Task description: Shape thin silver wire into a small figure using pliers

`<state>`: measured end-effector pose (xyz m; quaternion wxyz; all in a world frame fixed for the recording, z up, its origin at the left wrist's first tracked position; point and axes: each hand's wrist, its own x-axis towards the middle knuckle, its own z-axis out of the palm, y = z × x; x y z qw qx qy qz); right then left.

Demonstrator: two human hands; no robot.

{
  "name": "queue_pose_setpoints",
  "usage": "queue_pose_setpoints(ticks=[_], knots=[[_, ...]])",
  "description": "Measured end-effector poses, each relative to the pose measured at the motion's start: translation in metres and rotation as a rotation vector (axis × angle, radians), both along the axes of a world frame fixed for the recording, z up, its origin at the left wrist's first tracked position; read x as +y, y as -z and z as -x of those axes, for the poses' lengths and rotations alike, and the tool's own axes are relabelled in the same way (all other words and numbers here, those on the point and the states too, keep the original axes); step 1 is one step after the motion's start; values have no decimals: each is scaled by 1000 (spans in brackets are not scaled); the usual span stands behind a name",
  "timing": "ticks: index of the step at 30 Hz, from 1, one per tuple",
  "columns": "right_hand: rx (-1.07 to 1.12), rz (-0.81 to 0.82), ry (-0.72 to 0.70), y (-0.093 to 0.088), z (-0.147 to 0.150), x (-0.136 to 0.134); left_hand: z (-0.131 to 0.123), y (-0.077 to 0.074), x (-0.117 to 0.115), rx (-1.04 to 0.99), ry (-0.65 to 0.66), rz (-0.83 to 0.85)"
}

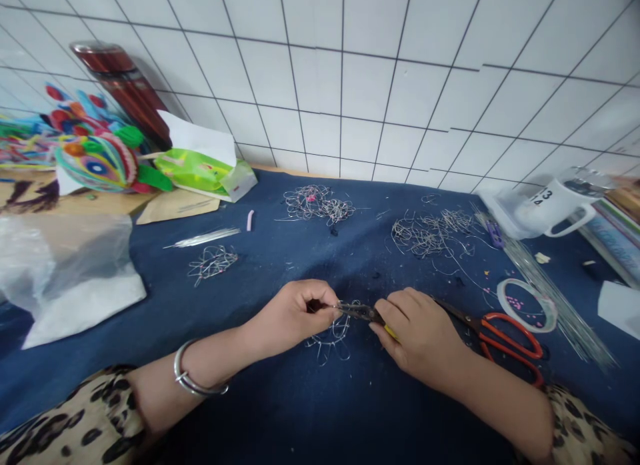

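My left hand (300,316) is closed, thumb and forefinger pinching thin silvery wire near the middle of the table. Below its fingertips hangs or lies a looped wire piece (333,341), its loops spread in a rough ring. Wrapped around the yellow handle of a pair of pliers, my right hand (420,331) is closed. The jaws of the pliers (357,310) point left and meet the wire at my left fingertips. Whether the jaws are fully closed is too small to tell.
Orange-handled scissors (510,338) lie right of my right hand, beside a round clear dish (527,306) with pink beads and a bundle of straight wires (560,305). Wire tangles (320,205) lie farther back. A white mug (563,201) and a red thermos (125,85) stand near the tiled wall.
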<state>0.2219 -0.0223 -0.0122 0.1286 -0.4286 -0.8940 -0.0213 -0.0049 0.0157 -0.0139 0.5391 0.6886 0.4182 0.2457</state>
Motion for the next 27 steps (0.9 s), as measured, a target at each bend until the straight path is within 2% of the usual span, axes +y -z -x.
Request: queue_pose_setpoints(ticks=[16, 27], knots=[[-39, 32, 19, 2, 2, -2, 0, 1, 1, 39, 24, -36], [-77, -19, 14, 4, 2, -2, 2, 4, 2, 32, 49, 2]])
